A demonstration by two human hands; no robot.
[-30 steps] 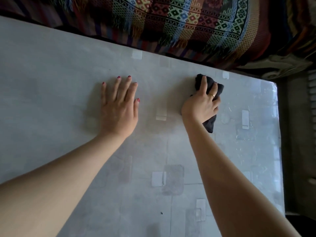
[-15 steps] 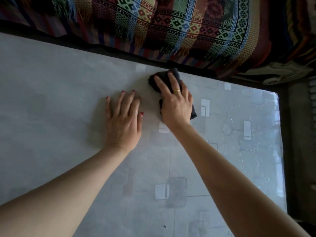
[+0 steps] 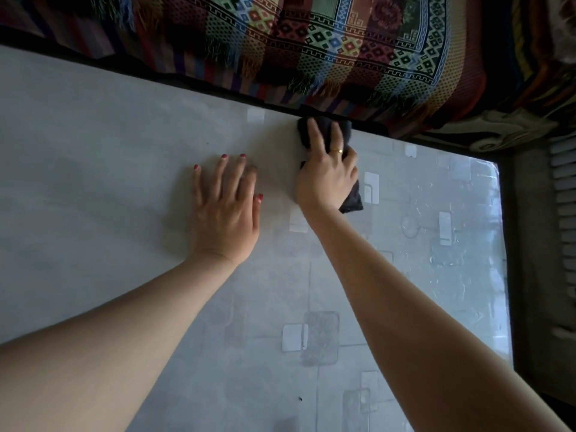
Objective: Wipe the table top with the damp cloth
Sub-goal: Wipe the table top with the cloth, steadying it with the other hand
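The grey table top [image 3: 93, 169] with pale square patterns fills most of the head view. My right hand [image 3: 325, 174] presses a dark cloth [image 3: 352, 201] flat against the table, right at its far edge; the cloth shows above my fingertips and below my palm. My left hand [image 3: 226, 210] lies flat on the table with fingers spread, holding nothing, a short way left of the cloth.
A colourful patterned blanket with fringes [image 3: 311, 48] hangs just beyond the table's far edge. The table's right edge [image 3: 503, 244] borders a dark gap and a ribbed surface [image 3: 564, 213]. A small dark speck [image 3: 300, 399] lies near me on the table.
My right hand swept the cloth left from the right part of the table, then pushed it up to the far edge. My left hand stayed planted.
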